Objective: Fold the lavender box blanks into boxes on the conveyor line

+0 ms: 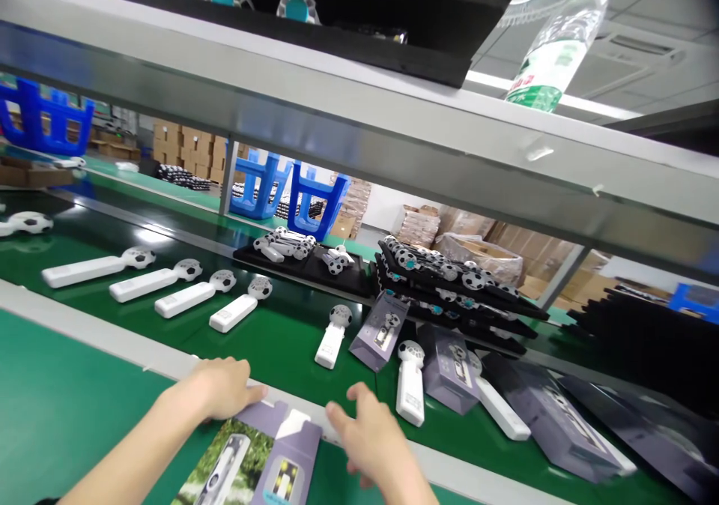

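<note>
From where I'm standing, the person's left hand (222,386) is bending at the wrist at the lower centre-left, its forearm slanting up from the bottom left corner. The back of the hand is facing up, the fingers are curling under and the thumb is pointing right, beside the top edge of a purple printed carton (264,460). I can't make out whether those hidden fingers are gripping it. The carton is lying at the bottom centre, its grassy picture panel facing up, between the two hands.

The right hand (374,434) is hovering just right of the carton, its forearm rising from the bottom edge. Its thumb and forefinger are parting and pointing to the upper left, the other fingers are bending loosely below, and the grip is standing slack and unclosed.

Beyond the hands, a green conveyor belt (286,359) is running across the frame. A white soccer-ball-headed handheld device (411,392) is lying nearest the right hand, slightly to its upper right. Four more such devices (236,314) are lying slantwise in a row at centre-left, while filled-out purple boxes (382,333) are resting towards the lower right.
</note>
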A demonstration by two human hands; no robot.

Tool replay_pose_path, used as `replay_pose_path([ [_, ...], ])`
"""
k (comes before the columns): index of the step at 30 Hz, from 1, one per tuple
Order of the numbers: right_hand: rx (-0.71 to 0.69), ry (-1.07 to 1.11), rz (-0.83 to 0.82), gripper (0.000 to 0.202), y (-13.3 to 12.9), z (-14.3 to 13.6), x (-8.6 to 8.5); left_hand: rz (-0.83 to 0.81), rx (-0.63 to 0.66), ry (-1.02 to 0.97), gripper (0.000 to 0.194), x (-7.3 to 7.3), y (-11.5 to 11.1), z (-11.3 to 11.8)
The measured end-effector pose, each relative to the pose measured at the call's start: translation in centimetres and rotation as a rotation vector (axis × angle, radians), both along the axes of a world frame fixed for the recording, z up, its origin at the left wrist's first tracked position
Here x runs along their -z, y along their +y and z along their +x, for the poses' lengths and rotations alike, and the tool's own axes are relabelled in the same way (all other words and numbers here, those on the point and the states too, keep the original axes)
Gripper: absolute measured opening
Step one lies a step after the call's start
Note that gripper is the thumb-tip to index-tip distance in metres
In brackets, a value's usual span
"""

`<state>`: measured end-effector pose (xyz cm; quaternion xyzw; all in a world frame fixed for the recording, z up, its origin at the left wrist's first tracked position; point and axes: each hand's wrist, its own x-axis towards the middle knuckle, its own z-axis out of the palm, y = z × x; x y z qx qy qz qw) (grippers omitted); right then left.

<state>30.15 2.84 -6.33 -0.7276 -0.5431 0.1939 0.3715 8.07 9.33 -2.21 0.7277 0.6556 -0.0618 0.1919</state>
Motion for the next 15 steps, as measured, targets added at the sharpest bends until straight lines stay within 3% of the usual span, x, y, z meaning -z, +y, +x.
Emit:
replay_pose_path([
  [4,-0.115,0.187,-0.110,0.046,-1.1,-2.8,2.0,-0.026,-0.025,-0.071,0.047,1.4,0.2,-0.1],
  [8,-0.180,0.359,-0.080,0.052,0.0,-2.5,1.3,0.096,-0.063,-0.340,0.025,1.3,0.9,-0.6],
  [11,-0.228,0.510,0.042,0.071,1.1,-2.1,-1.4,0.290,-0.060,-0.734,0.022,-1.5,0.5,-0.9],
  [15,-0.342,0.699,0.250,0.076,-0.1,-3.7,-7.0,0.664,-0.044,-1.215,0.049,-6.9,-3.3,-0.5],
])
